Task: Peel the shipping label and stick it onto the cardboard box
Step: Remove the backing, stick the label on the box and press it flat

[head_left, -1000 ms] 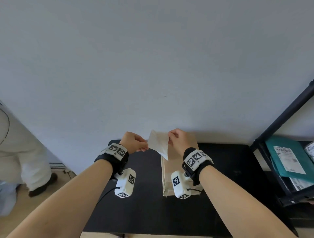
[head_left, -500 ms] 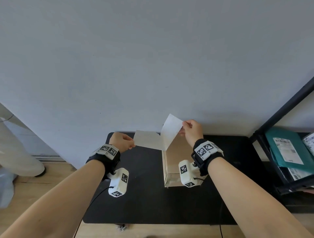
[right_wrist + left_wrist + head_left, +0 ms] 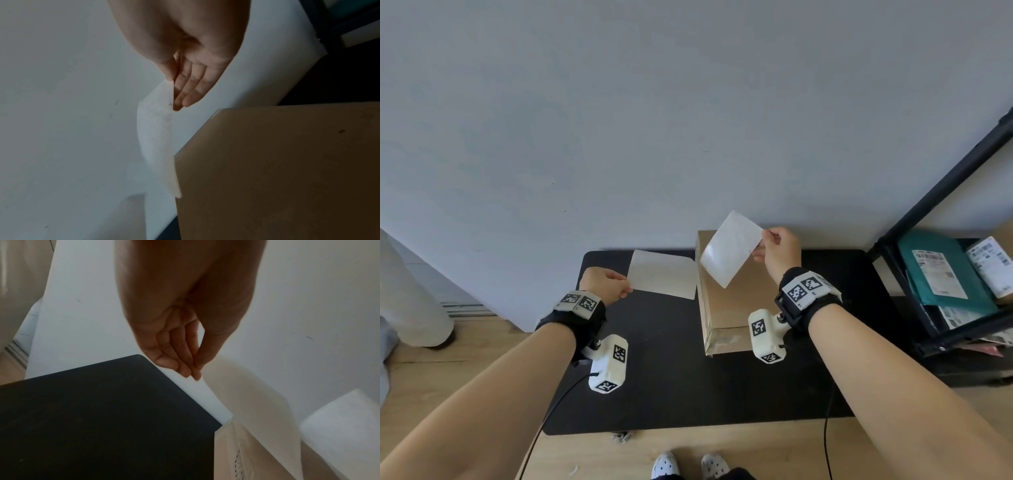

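- The right hand [image 3: 779, 248] is raised above the far end of the cardboard box [image 3: 736, 301]; a white sheet, taken to be the shipping label [image 3: 731, 253], is pinched at its right edge between thumb and fingers.
- In the right wrist view, the thumb is seen on one face of the label [image 3: 157, 138] and the fingers [image 3: 189, 91] on the other, with the sheet hanging down beside the box's edge [image 3: 277, 162].
- The label is held tilted in the air, clear of the box top; no print can be made out on the face shown.
- The left hand [image 3: 604, 286] is held over the far left part of the black table [image 3: 671, 394]; a second white sheet, taken to be the backing paper [image 3: 662, 277], is pinched at its left edge.
- In the left wrist view, the backing paper [image 3: 207, 399] is gripped between thumb and fingertips [image 3: 180, 368], and its far end reaches the box's near corner; contact cannot be confirmed.
- The two sheets are fully parted from each other.
- The box lies flat on the table, its long side running away from the person, its far end near the grey wall [image 3: 688, 120].
- A black shelf frame [image 3: 941, 192] stands at the right, holding a teal mailer [image 3: 941, 270] bearing a printed label.
- A wooden floor [image 3: 421, 373] is seen under the table.
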`<state>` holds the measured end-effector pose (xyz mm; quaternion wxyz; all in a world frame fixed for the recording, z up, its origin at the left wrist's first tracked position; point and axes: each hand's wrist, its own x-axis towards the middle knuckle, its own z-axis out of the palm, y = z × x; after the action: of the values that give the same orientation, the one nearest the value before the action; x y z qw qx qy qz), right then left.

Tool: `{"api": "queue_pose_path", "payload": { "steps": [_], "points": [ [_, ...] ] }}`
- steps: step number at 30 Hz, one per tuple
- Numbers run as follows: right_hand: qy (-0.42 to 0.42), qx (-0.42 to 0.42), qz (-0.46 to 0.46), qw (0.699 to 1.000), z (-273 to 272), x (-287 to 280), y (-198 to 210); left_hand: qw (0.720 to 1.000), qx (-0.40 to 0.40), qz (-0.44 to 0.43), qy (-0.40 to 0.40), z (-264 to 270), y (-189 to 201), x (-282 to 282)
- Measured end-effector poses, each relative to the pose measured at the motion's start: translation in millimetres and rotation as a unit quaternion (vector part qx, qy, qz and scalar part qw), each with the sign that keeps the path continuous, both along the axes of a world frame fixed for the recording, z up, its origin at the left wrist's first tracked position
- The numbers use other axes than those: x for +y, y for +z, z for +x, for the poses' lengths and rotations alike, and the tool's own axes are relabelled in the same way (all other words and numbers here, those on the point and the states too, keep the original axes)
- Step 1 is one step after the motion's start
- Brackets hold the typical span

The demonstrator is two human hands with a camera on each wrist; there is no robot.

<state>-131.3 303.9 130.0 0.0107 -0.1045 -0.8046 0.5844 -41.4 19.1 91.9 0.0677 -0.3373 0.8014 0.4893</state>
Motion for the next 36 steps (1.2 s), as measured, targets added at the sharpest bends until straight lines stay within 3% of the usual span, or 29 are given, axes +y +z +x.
{"api": "queue_pose_path", "payload": {
  "steps": [14,21,24,28,32,36],
  "points": [
    [-0.006,0.003,-0.010,1.000,12,-3,-8,0.994,-0.090,-0.033,-0.047,23,-53,4],
    [0.002,-0.001,-0.010,1.000,14,-11,-10,0.996,-0.072,-0.011,-0.046,14,-55,13],
    [0.008,0.006,-0.012,1.000,17,-14,-6,0.996,-0.051,-0.041,-0.069,6,-42,19],
    [0.025,0.015,-0.005,1.000,17,-20,3,0.987,0.042,-0.102,-0.119,-16,3,46],
    [0.040,0.020,0.025,0.999,12,-28,14,0.967,0.121,-0.142,-0.172,-33,50,86],
    [0.033,0.020,0.019,0.999,10,-36,26,0.942,0.172,-0.187,-0.220,-40,70,114]
  ]
}}
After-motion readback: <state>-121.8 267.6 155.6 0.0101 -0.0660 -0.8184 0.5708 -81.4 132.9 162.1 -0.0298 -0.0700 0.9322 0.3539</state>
